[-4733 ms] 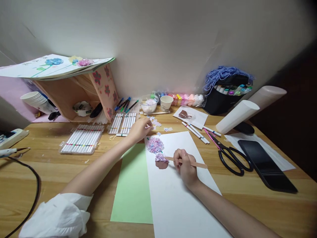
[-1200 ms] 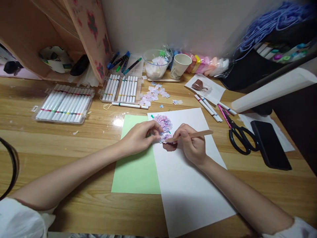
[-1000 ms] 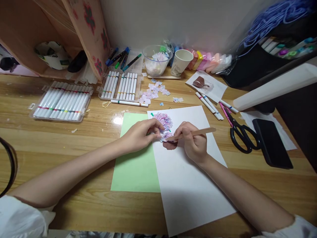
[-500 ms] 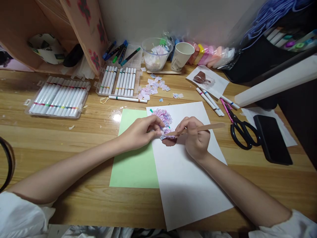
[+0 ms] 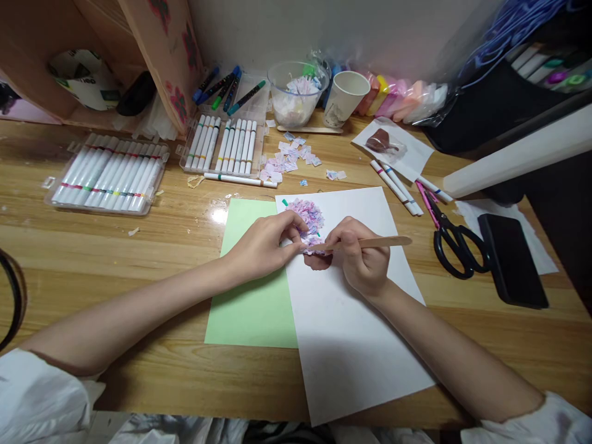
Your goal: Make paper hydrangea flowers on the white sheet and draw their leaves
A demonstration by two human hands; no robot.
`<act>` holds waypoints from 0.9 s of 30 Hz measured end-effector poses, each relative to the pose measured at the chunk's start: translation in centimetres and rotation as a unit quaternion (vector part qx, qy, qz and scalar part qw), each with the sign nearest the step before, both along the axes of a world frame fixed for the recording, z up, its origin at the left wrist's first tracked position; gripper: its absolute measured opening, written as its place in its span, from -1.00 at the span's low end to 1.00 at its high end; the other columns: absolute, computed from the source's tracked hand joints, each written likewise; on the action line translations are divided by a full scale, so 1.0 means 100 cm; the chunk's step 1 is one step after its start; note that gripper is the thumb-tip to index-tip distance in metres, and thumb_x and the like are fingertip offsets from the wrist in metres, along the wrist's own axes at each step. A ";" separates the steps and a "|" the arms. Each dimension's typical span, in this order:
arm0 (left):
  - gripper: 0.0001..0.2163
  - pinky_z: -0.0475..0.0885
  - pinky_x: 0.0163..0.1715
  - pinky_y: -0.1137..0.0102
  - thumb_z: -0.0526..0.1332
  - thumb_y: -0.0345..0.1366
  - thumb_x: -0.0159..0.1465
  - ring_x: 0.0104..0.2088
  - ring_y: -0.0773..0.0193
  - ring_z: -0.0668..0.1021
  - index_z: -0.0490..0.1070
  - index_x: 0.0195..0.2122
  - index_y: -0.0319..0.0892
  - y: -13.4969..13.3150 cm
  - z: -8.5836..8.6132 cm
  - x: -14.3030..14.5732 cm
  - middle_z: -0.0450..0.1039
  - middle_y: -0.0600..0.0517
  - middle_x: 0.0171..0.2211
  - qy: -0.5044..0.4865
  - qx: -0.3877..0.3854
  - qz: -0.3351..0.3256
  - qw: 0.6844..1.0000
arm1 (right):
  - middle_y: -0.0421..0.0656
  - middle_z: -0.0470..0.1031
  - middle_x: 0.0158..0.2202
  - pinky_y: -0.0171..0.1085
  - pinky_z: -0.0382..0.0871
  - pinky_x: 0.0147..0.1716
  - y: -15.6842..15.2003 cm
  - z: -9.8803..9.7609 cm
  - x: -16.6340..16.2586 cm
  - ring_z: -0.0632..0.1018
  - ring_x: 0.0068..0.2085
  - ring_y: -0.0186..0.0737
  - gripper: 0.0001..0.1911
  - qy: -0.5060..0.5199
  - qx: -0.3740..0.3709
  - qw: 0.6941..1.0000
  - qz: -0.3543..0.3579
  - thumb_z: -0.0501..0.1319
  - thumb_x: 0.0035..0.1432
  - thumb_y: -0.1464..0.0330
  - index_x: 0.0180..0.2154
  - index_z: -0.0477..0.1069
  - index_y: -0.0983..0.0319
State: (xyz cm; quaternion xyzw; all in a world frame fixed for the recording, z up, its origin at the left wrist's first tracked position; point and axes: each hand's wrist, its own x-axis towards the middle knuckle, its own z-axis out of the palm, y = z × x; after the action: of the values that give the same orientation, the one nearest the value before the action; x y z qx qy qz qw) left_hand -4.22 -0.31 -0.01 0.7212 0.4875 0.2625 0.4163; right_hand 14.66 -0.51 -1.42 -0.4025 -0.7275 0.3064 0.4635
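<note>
1. The right hand (image 5: 363, 256) is closed around the wooden stick (image 5: 388, 241), gripped like a pen, probably for fine control of its tip, which points left toward the other hand.

2. The left hand (image 5: 263, 243) bends thumb and forefinger toward each other at the near edge of the purple paper cluster (image 5: 308, 213); this may also steady the white sheet (image 5: 351, 345).

3. The cluster sits near that sheet's far edge, just above a brown patch (image 5: 318, 263). The sheet overlaps the green sheet (image 5: 252, 311) on the wooden surface (image 5: 161, 382).

4. Loose paper scraps (image 5: 284, 161) lie just beyond (handy for the left hand, I would judge).

5. Fingers cover part of the cluster, so I cannot tell whether the left fingertips pinch a scrap. The stick's tip is hard to make out, and the blue yarn (image 5: 513, 31) is cut off above.
</note>
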 end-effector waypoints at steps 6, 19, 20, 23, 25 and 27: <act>-0.90 0.24 -0.45 0.48 0.10 -0.30 0.28 -0.48 0.39 0.41 0.37 -0.27 -0.18 -0.003 0.002 -0.001 0.44 0.11 -0.44 0.006 0.025 0.018 1.000 | -0.20 0.39 -0.56 -0.22 0.31 -0.45 0.001 0.001 0.001 0.43 -0.51 -0.27 -0.60 -0.015 -0.010 1.000 0.001 -0.04 0.34 0.24 -0.51 0.35 0.16; -0.85 0.22 -0.40 0.42 0.03 -0.32 0.32 -0.41 0.30 0.41 0.34 -0.32 -0.20 -0.005 -0.002 -0.001 0.41 0.04 -0.43 0.085 0.064 0.001 0.994 | -0.20 0.41 -0.61 -0.23 0.26 -0.48 0.003 0.006 0.003 0.39 -0.54 -0.27 -0.60 -0.049 0.092 0.993 0.058 -0.03 0.34 0.27 -0.51 0.38 0.16; -0.86 0.22 -0.39 0.42 0.03 -0.32 0.32 -0.41 0.30 0.41 0.34 -0.32 -0.20 -0.005 -0.002 -0.001 0.41 0.04 -0.43 0.085 0.067 0.000 0.994 | -0.20 0.41 -0.61 -0.23 0.26 -0.48 0.003 0.006 0.003 0.39 -0.54 -0.27 -0.60 -0.045 0.095 0.993 0.058 -0.04 0.34 0.28 -0.51 0.38 0.17; -0.86 0.22 -0.40 0.42 0.03 -0.33 0.32 -0.42 0.30 0.40 0.34 -0.32 -0.20 -0.005 -0.002 -0.001 0.41 0.05 -0.43 0.082 0.067 0.001 0.994 | -0.20 0.39 -0.62 -0.25 0.26 -0.49 0.003 0.006 0.002 0.39 -0.53 -0.28 -0.62 -0.049 0.094 0.992 0.072 -0.04 0.34 0.32 -0.50 0.36 0.18; -0.86 0.22 -0.40 0.42 0.02 -0.33 0.33 -0.42 0.31 0.40 0.33 -0.32 -0.20 -0.005 -0.001 -0.001 0.40 0.05 -0.43 0.080 0.066 0.000 0.995 | -0.21 0.39 -0.62 -0.26 0.26 -0.49 0.004 0.006 0.001 0.38 -0.53 -0.28 -0.64 -0.051 0.099 0.991 0.078 -0.03 0.34 0.34 -0.49 0.36 0.19; -0.86 0.22 -0.41 0.43 0.03 -0.33 0.33 -0.43 0.32 0.39 0.33 -0.33 -0.21 -0.006 -0.001 -0.001 0.40 0.06 -0.44 0.079 0.068 -0.001 0.995 | -0.22 0.38 -0.62 -0.27 0.25 -0.49 0.005 0.005 0.000 0.37 -0.53 -0.30 -0.65 -0.047 0.104 0.991 0.070 -0.01 0.34 0.36 -0.49 0.35 0.19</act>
State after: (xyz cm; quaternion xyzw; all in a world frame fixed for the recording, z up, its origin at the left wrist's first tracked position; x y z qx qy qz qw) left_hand -4.30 -0.86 -0.11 0.7668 0.4995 0.2368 0.3263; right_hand 14.65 0.00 -0.90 -0.3144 -0.8027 0.2418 0.4453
